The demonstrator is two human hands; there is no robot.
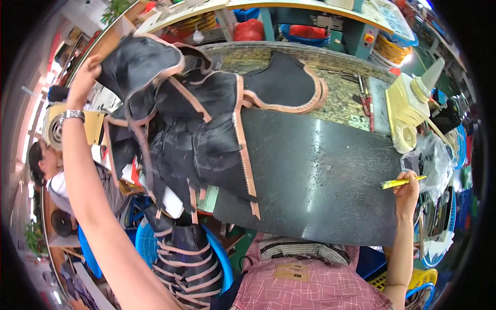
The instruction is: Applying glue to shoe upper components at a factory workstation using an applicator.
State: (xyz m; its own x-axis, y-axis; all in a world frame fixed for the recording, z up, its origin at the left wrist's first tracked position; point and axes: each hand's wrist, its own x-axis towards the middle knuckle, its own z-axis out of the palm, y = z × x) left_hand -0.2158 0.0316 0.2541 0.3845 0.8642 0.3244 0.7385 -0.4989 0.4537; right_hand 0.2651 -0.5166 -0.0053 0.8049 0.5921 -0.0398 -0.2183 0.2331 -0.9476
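Note:
My left hand, raised at the upper left, pinches the edge of a black leather-like piece with a zigzag-cut pinkish-tan border. That piece hangs over a larger black panel with the same kind of border, spread on the left of the bench. Another bordered black piece lies flat behind. Over the right edge of the dark board, my right hand is closed around a slim yellow tool, its exact kind unclear. A clear plastic bag is just beyond that hand.
A cream plastic bottle with a nozzle stands at the right, near several slender tools. Below the bench, a blue basket holds stacked bordered black pieces. Another person sits at the left by a machine.

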